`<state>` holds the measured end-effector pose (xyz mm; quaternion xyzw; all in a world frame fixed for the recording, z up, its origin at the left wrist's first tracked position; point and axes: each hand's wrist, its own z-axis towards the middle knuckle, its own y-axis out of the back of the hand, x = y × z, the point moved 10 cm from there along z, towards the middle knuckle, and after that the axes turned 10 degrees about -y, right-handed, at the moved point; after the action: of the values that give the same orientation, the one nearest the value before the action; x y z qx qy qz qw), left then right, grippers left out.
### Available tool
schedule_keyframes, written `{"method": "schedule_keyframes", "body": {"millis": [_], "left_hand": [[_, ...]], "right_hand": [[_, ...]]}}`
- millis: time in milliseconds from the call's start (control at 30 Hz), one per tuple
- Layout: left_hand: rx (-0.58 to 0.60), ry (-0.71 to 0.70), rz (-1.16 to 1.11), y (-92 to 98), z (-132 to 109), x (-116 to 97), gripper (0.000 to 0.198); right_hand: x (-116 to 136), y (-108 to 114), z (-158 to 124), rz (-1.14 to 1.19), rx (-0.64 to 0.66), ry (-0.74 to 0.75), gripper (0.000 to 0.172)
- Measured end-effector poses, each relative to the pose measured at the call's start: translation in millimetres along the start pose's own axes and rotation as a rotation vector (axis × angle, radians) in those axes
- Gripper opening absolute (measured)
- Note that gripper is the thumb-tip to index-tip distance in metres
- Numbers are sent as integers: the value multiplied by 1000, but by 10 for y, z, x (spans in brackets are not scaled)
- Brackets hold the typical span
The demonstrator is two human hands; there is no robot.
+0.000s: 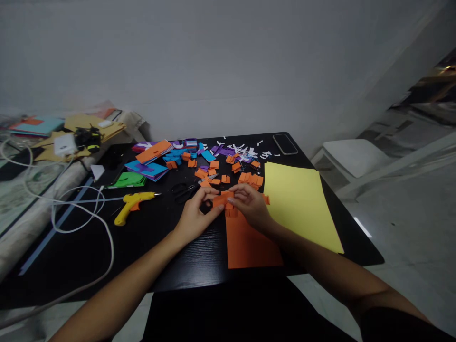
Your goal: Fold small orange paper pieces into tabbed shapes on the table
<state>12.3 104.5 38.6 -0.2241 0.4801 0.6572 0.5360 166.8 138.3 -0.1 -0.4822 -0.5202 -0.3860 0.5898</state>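
Note:
My left hand and my right hand meet over the middle of a black table. Both pinch one small folded orange paper piece between their fingertips. An orange paper sheet lies flat under my right wrist. A large yellow sheet lies to its right. Several small orange folded pieces are scattered just beyond my hands. Black scissors lie just left of my left hand.
A yellow glue gun with a white cable lies at the left. Blue, purple and green paper cut-outs and white scraps cover the far side. A phone lies at the far right corner. A white chair stands to the right.

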Motion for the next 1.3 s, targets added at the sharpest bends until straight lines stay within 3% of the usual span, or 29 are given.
{"method": "schedule_keyframes", "body": {"millis": [300, 500, 667, 933, 1300], "left_hand": [[-5, -157, 139, 12, -2, -163, 24], [12, -292, 246, 45, -27, -278, 18], [-16, -309, 265, 67, -36, -297, 18], [-62, -229, 202, 121, -11, -259, 17], [-2, -343, 169, 103, 11, -358, 10]], "right_hand": [[37, -91, -35, 36, 87, 13, 33], [53, -132, -90, 30, 124, 47, 26], [23, -75, -90, -79, 67, 64, 27], [12, -99, -102, -57, 96, 33, 33], [31, -50, -77, -120, 73, 83, 35]]}}
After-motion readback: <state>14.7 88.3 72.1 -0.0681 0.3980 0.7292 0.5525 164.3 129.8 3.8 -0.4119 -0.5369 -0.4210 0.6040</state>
